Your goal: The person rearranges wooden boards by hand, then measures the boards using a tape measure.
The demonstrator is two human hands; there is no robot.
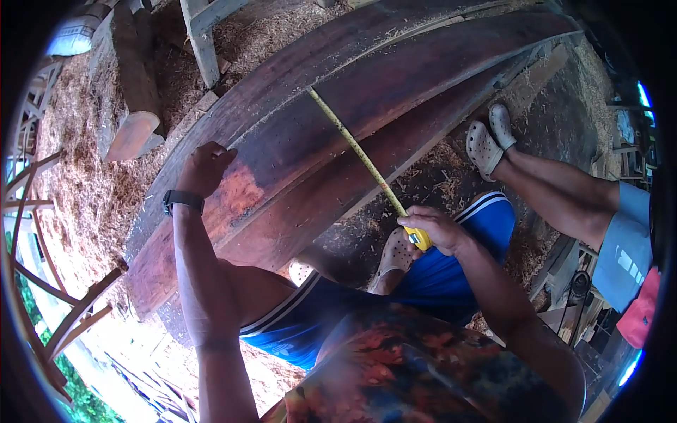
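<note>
My right hand (438,230) is wrapped round the yellow case of a tape measure (418,238) above my lap. Its yellow blade (363,156) is drawn out and runs up and left across the dark reddish wooden planks (310,148), its far end lying on the upper one. My left hand (206,169), with a dark watch (183,202) on the wrist, is at the left part of the planks. Its fingers are curled closed, and whatever may be inside them is hidden from view.
Another person's legs (557,180), in light clogs (484,148), are at the right beside the planks. A cut log (130,106) and a wooden trestle (201,42) stand at the upper left. Shavings (77,218) cover the ground. Curved wooden strips (77,310) rise at the far left.
</note>
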